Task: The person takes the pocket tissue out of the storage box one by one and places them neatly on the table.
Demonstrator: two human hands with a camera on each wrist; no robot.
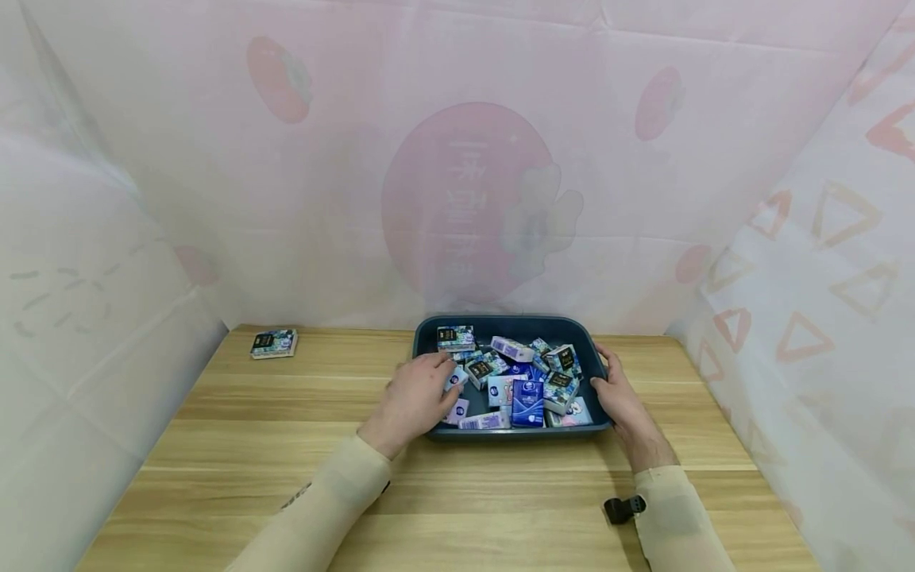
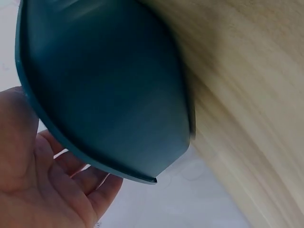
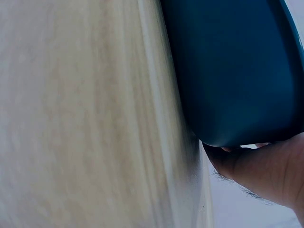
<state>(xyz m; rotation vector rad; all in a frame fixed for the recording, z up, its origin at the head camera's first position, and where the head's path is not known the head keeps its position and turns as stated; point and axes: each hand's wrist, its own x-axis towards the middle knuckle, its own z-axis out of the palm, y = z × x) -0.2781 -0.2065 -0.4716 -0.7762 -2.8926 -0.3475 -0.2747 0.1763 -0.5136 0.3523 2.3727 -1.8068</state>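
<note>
A dark blue-green tray [image 1: 500,433] stands on the wooden table, holding several small tissue packs. Among them are a dark blue pack [image 1: 527,403], a dark floral pack [image 1: 455,338] and a light blue pack [image 1: 456,378]. My left hand [image 1: 418,393] reaches over the tray's left rim, its fingertips by the light blue pack; whether they touch it I cannot tell. In the left wrist view its fingers [image 2: 71,185] bend loosely beyond the rim, with no pack visible in them. On the right side, my right hand [image 1: 620,401] grips the tray's rim, partly hidden behind the tray wall in the right wrist view.
One floral tissue pack [image 1: 274,343] lies alone near the table's back left corner. Printed pale cloth [image 1: 343,199] hangs behind the table and along both sides. A small black device [image 1: 623,509] is attached near the right sleeve.
</note>
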